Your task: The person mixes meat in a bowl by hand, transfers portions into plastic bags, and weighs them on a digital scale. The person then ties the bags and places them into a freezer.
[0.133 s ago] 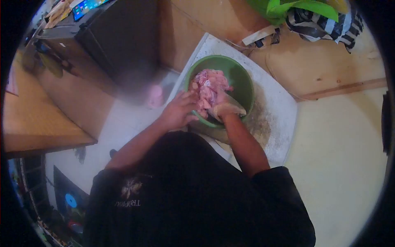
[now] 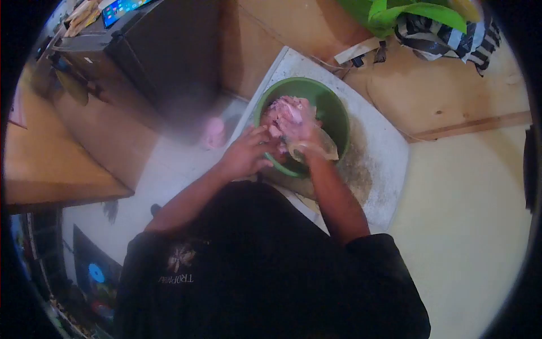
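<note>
A round green basin (image 2: 336, 107) holds a heap of pale pink raw meat pieces (image 2: 278, 111). My left hand (image 2: 247, 152) rests on the basin's near left rim, its fingers hooked over the edge and gripping it. Inside the basin, my right hand (image 2: 305, 135) wears a clear, loose plastic glove (image 2: 324, 148) and presses against the meat. Motion smears its fingers, so whether they close around any pieces does not show.
The basin stands on a stained white board (image 2: 389, 152) by wooden panels. A pink cup (image 2: 214, 133) is to the left. Beyond it stands a dark cabinet (image 2: 164, 62) with a lit phone (image 2: 121, 10) on top. A striped bag (image 2: 451, 39) lies at upper right.
My right hand has shifted slightly up and over the meat, farther into the basin. My left hand stays on the rim.
</note>
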Demonstrator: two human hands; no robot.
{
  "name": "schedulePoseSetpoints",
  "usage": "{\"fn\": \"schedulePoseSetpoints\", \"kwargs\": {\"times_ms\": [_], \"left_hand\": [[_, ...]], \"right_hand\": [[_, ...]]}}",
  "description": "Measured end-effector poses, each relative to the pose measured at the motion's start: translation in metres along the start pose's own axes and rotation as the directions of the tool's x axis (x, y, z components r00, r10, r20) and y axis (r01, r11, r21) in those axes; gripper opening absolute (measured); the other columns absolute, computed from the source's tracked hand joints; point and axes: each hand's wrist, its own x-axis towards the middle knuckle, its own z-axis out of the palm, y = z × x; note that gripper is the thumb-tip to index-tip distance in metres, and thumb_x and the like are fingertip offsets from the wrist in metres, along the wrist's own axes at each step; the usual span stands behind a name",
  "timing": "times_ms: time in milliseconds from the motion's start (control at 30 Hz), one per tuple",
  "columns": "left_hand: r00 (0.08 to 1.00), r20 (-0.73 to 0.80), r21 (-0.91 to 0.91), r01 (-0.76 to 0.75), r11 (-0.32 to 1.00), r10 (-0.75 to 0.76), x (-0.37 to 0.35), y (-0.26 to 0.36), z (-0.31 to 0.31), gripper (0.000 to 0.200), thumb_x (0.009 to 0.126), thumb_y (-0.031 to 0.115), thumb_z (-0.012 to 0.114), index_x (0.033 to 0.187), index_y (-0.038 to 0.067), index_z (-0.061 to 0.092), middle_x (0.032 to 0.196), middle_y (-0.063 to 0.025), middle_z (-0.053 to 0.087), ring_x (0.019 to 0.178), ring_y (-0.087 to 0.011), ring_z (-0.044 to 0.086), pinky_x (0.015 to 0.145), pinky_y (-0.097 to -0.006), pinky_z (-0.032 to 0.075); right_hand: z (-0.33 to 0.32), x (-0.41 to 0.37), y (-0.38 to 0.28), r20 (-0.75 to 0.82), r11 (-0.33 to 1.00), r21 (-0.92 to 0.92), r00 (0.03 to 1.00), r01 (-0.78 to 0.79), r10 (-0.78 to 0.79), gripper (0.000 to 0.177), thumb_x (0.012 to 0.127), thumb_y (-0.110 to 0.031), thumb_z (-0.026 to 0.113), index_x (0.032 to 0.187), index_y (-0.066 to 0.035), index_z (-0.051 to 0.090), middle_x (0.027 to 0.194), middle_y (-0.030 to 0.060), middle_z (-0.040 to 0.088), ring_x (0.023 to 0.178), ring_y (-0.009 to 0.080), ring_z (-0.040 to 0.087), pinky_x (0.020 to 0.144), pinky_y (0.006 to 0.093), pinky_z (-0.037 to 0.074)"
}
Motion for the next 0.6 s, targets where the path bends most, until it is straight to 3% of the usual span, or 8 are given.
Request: {"fn": "schedulePoseSetpoints", "kwargs": {"times_ms": [67,133,267,333,367,433,533,600], "left_hand": [[1.0,-0.015,-0.004,-0.023,1.0,0.023,0.012,-0.001,0.007,0.037,0.076,0.034,0.073,0.104,0.011,0.066,0.118,-0.0105,0.057,0.129,-0.0313,0.043,0.11,-0.049,0.03],[0.998,-0.051,0.008,-0.033,0.999,0.033,0.017,-0.007,0.008,0.038,0.075,0.035,0.073,0.104,0.011,0.066,0.116,-0.0101,0.057,0.129,-0.0311,0.042,0.11,-0.0491,0.03],[1.0,-0.007,-0.003,-0.029,1.0,0.029,0.016,-0.008,0.013,0.038,0.075,0.034,0.073,0.104,0.011,0.066,0.115,-0.009,0.058,0.129,-0.0308,0.042,0.11,-0.0491,0.03],[0.999,-0.005,0.01,-0.036,0.999,0.036,0.016,-0.007,0.013,0.037,0.075,0.034,0.073,0.103,0.011,0.066,0.113,-0.0074,0.058,0.129,-0.0309,0.042,0.11,-0.0492,0.03],[0.999,-0.008,0.013,-0.035,0.999,0.036,0.02,-0.006,0.01,0.037,0.075,0.034,0.073,0.103,0.011,0.066,0.113,-0.0074,0.058,0.129,-0.0309,0.042,0.11,-0.0492,0.03],[0.999,-0.018,-0.015,-0.04,0.999,0.04,0.023,0.0,0.006,0.036,0.074,0.032,0.073,0.104,0.012,0.066,0.113,-0.0063,0.058,0.129,-0.0309,0.042,0.11,-0.0496,0.03],[0.999,-0.03,-0.045,-0.028,0.999,0.027,0.026,0.005,-0.001,0.036,0.074,0.032,0.073,0.104,0.013,0.066,0.114,-0.0058,0.058,0.129,-0.031,0.042,0.109,-0.0496,0.031],[0.999,-0.037,-0.041,-0.029,0.999,0.028,0.024,0.005,0.0,0.036,0.075,0.032,0.073,0.105,0.013,0.066,0.115,-0.0058,0.058,0.129,-0.0309,0.042,0.109,-0.0495,0.031]], "right_hand": [[-0.016,0.001,-0.035,0.19,0.848,-0.403,0.937,0.345,-0.291,0.054,0.073,-0.026,0.068,0.12,-0.007,0.05,0.115,0.0212,0.057,0.108,0.032,0.056,0.094,0.0411,0.042],[-0.02,0.004,-0.071,0.467,0.447,-0.627,0.767,0.638,-0.44,0.046,0.071,-0.025,0.066,0.11,-0.003,0.056,0.108,0.02,0.061,0.102,0.0339,0.058,0.091,0.043,0.043],[-0.006,-0.021,-0.099,0.36,0.314,-0.804,0.834,0.504,-0.417,0.032,0.073,-0.02,0.063,0.1,-0.004,0.06,0.1,0.0172,0.062,0.097,0.0335,0.06,0.084,0.0437,0.046],[-0.007,-0.007,-0.043,0.414,0.411,-0.82,0.909,0.398,-0.054,0.028,0.074,-0.019,0.062,0.099,-0.007,0.063,0.101,0.0151,0.063,0.1,0.0297,0.06,0.081,0.041,0.049],[-0.012,-0.002,-0.048,0.416,0.409,-0.82,0.908,0.401,-0.056,0.028,0.074,-0.019,0.062,0.099,-0.007,0.063,0.101,0.0151,0.063,0.1,0.0297,0.06,0.081,0.041,0.049],[-0.026,0.0,-0.054,0.489,0.146,-0.862,0.872,0.486,-0.015,0.024,0.077,-0.019,0.06,0.098,-0.01,0.065,0.104,0.0113,0.064,0.102,0.0257,0.06,0.081,0.0387,0.05],[-0.066,0.021,-0.048,0.639,0.179,-0.697,0.715,0.694,-0.284,0.025,0.077,-0.02,0.06,0.1,-0.012,0.066,0.109,0.0093,0.063,0.105,0.0246,0.059,0.083,0.0374,0.051],[-0.072,0.031,-0.059,0.586,0.194,-0.666,0.666,0.721,-0.462,0.026,0.078,-0.019,0.059,0.103,-0.014,0.065,0.109,0.0084,0.063,0.104,0.0247,0.059,0.083,0.0376,0.051]]}}
